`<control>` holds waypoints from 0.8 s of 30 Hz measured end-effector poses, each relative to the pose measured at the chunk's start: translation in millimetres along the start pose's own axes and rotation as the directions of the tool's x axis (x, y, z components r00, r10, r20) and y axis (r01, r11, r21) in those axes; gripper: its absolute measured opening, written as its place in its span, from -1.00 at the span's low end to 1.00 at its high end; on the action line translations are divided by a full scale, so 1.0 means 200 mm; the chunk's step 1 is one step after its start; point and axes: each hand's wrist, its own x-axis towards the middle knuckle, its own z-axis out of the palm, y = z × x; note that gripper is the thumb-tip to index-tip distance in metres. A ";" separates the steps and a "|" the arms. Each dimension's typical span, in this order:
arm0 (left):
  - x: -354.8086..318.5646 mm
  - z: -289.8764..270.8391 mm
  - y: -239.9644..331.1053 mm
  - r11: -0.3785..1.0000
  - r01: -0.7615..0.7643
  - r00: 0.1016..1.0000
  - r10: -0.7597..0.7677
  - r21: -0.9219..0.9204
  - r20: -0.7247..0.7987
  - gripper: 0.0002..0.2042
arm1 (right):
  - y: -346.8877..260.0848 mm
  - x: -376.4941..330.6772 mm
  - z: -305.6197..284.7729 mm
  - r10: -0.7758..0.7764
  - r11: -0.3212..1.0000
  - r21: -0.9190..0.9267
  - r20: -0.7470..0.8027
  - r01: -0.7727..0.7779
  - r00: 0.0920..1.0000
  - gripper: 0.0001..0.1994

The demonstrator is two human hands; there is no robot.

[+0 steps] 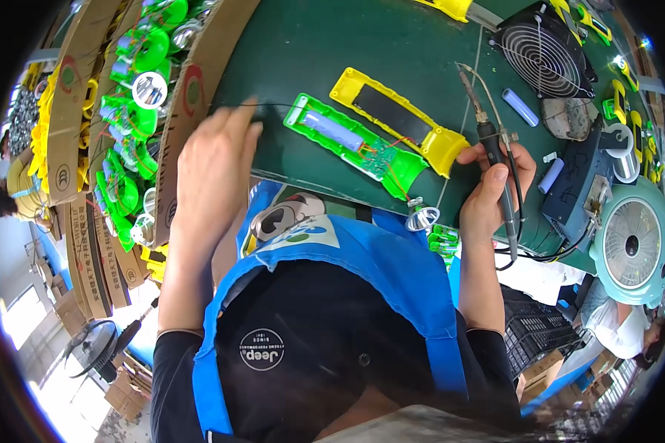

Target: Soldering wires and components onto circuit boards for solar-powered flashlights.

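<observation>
My left hand point(218, 159) is at the left of the bench, fingers drawn together on a thin dark wire point(272, 104). The wire runs to the near-left end of an open green flashlight shell point(347, 144). Inside the shell lie a blue cylindrical battery point(332, 130) and a small green circuit board point(377, 156) with red wires. A silver reflector point(423, 217) hangs by wires at the bench edge. Behind it lies a yellow half shell point(399, 114). My right hand point(499, 181) grips a soldering iron point(488, 133), its tip pointing away; the fingertips are beside the yellow shell's wide end.
Cardboard boxes point(199, 74) with green flashlight assemblies point(129, 133) stand left. Loose batteries point(521, 108), a black fan point(541, 55), a blue soldering station point(573, 184), a solder spool point(623, 151) and a teal fan point(632, 244) are right. The iron's cord loops beside my right hand.
</observation>
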 end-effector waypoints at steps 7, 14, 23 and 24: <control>0.12 0.13 -0.01 0.665 -0.594 0.797 0.564 -0.453 -0.217 -0.73 | -0.09 -0.02 -0.13 0.153 0.969 0.180 0.102 -0.170 0.983 -0.50; 0.15 0.18 0.09 0.624 -0.670 0.702 0.708 -0.402 -0.072 -0.82 | -0.16 0.05 -0.19 0.386 0.899 0.075 0.333 -0.432 0.860 -0.61; 0.13 0.17 0.16 0.735 -0.604 0.765 0.643 -0.308 0.034 -0.89 | -0.18 0.11 -0.12 0.471 0.859 -0.004 0.401 -0.512 0.786 -0.73; 0.13 0.17 0.17 0.749 -0.593 0.772 0.633 -0.296 0.053 -0.90 | -0.18 0.11 -0.12 0.476 0.857 -0.011 0.403 -0.515 0.782 -0.73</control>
